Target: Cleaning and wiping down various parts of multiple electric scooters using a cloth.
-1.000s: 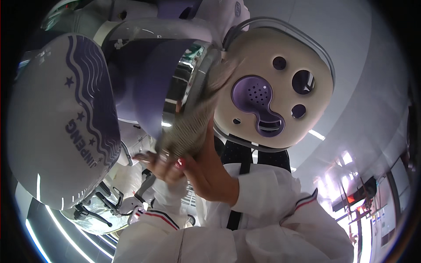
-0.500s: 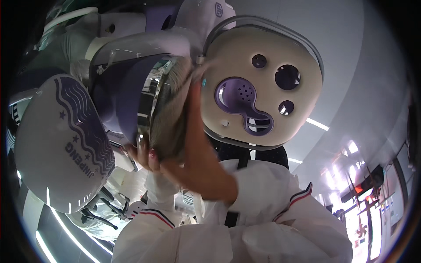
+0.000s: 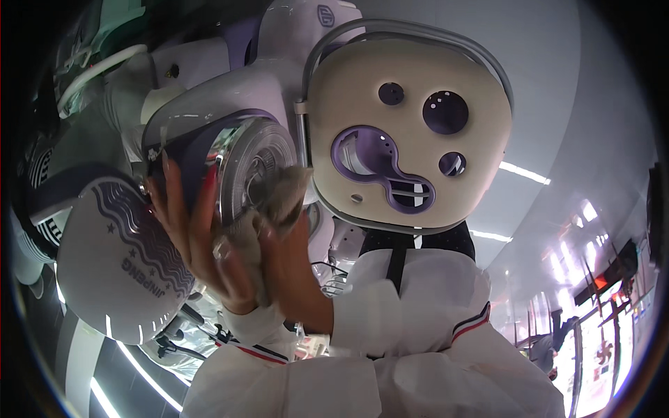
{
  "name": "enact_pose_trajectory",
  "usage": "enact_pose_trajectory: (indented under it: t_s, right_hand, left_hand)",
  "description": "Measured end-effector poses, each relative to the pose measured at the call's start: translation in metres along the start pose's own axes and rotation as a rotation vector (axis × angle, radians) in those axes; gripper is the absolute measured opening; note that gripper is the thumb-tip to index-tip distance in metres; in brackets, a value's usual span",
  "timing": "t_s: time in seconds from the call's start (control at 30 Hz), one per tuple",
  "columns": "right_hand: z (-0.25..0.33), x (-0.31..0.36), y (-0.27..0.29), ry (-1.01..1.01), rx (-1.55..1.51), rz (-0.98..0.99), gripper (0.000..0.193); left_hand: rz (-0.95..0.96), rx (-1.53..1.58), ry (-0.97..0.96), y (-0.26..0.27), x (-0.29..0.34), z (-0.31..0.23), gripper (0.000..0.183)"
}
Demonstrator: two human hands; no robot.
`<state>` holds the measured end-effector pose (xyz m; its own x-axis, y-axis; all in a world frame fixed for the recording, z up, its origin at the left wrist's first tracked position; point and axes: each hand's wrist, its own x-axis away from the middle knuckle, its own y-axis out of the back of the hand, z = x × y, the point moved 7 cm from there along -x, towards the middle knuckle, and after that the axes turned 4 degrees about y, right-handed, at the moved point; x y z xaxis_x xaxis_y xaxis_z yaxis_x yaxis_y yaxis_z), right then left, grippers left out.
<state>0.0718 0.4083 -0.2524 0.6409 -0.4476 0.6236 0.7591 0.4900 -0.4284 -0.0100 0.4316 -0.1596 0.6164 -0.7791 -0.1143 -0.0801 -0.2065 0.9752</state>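
Observation:
A round headlight (image 3: 261, 157) with a clear ribbed lens and chrome rim juts from a white and purple vehicle body. My right hand (image 3: 293, 272) is closed on a greyish-beige cloth (image 3: 289, 202) at the lens's right and lower side, and part of the cloth hangs down between my hands. On the headlight's left and lower side, my left hand (image 3: 202, 237) rests with its fingers stretched up and apart against the housing. Red polish shows on one of its nails. The right hand's fingertips are partly hidden by the cloth.
To the right is a cream rounded panel (image 3: 411, 70) with round holes, a purple-lined recess and a grey tubular loop (image 3: 418, 26). A white and purple patterned guard (image 3: 115, 279) lies at the left, near a black lever (image 3: 174, 348). Bright lit displays (image 3: 592, 355) stand far right.
The cloth and my right hand have moved down off the lens, uncovering it. My left hand has come up, its fingers spread along the headlight's side. The view has shifted slightly.

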Motion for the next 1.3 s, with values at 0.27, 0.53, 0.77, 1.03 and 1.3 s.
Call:
enact_pose_trajectory:
  t_s: [0.27, 0.53, 0.77, 1.03, 1.3]
  right_hand:
    - [0.087, -0.059, 0.000, 0.579, 0.453, -0.120, 0.063]
    - [0.032, 0.010, -0.033, -0.290, -0.852, -0.222, 0.046]
    - [0.061, -0.077, 0.020, 0.482, 0.480, -0.025, 0.051]
    - [0.052, 0.040, -0.011, 0.330, 0.351, 0.249, 0.064]
    - [0.007, -0.018, 0.022, 0.359, 0.294, 0.090, 0.080]
  left_hand:
    - [-0.048, 0.487, 0.338, -0.011, 0.002, 0.022, 0.069]
    - [0.025, -0.243, -0.125, -0.012, 0.010, -0.002, 0.060]
    - [-0.134, 0.287, 0.477, 0.003, 0.021, 0.043, 0.057]
    - [0.007, 0.177, 0.171, -0.008, 0.016, 0.041, 0.063]
    - [-0.071, 0.339, 0.173, -0.002, -0.004, 0.023, 0.054]
